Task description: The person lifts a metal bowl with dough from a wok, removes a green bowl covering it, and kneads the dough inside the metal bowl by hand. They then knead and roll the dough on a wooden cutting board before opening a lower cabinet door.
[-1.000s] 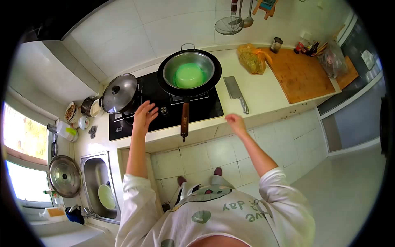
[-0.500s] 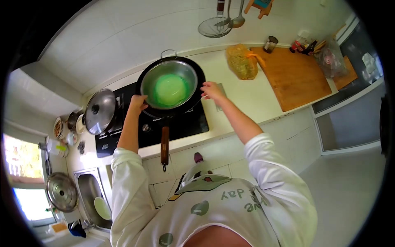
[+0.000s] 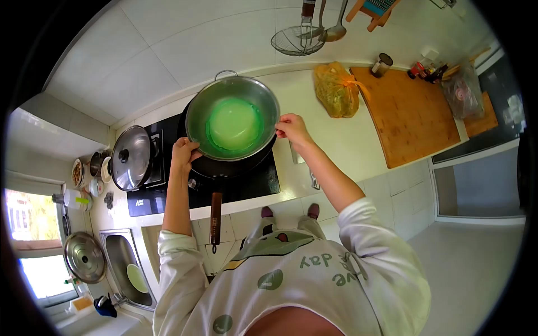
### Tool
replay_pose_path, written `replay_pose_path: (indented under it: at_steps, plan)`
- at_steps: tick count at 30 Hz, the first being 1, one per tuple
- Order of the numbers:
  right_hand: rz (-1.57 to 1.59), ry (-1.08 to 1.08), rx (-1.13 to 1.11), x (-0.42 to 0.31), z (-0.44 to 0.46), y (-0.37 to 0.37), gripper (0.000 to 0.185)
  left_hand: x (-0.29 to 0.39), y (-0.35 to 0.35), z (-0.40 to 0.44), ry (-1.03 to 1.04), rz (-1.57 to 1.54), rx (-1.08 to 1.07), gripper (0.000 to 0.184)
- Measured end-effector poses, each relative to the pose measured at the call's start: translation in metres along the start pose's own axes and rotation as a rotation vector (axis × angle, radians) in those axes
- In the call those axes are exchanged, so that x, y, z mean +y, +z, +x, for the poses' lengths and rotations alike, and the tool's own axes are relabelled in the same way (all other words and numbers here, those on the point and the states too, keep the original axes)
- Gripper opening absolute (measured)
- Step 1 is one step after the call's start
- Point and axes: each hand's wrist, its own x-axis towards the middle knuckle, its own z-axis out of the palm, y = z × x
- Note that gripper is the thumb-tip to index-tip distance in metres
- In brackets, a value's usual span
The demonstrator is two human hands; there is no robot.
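A shallow stainless-steel basin (image 3: 197, 115) hangs over the wok (image 3: 232, 168), held level or nearly so by both hands. In its middle lies something round and pale green (image 3: 233, 124), ringed by brighter green; I cannot tell if it is a dish or food. My left hand (image 3: 184, 154) pinches the basin's lower-left rim. On the right edge, my right hand (image 3: 291, 130) grips the rim between thumb and fingers. The black wok, its brown handle (image 3: 216, 217) pointing toward me, rests on the cooktop (image 3: 148, 201) and is mostly hidden by the basin.
A glass pot lid (image 3: 131, 158) stands left of the wok. Along the counter to the right are an orange bag of food (image 3: 337, 92), a wooden cutting board (image 3: 412, 120) and a jar (image 3: 381, 65). A sink (image 3: 115, 246) holding a pale bowl (image 3: 137, 278) is at lower left.
Both hands have closed on the basin's rim and raised it out of the wok, toward me. The basin looks larger and covers more of the wok. The camera view has shifted slightly.
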Motion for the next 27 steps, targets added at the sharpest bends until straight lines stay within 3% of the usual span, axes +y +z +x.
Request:
replay_pose_path:
  at_steps: [3, 8, 18, 27]
  plan:
    - [-0.034, -0.122, -0.016, -0.037, -0.03, -0.043, 0.011, 0.034, 0.05, -0.047, 0.102, 0.048, 0.038, 0.013]
    - [0.072, -0.137, -0.023, -0.064, -0.071, -0.158, 0.017, 0.047, 0.161, -0.112, 0.214, 0.051, -0.042, 0.014]
    - [0.006, 0.063, 0.085, 0.042, -0.092, -0.388, 0.02, -0.122, 0.344, -0.118, -0.031, -0.06, -0.138, 0.014]
    - [0.06, 0.181, 0.103, 0.1, -0.083, -0.442, 0.02, -0.171, 0.396, -0.121, -0.185, -0.038, -0.072, 0.019]
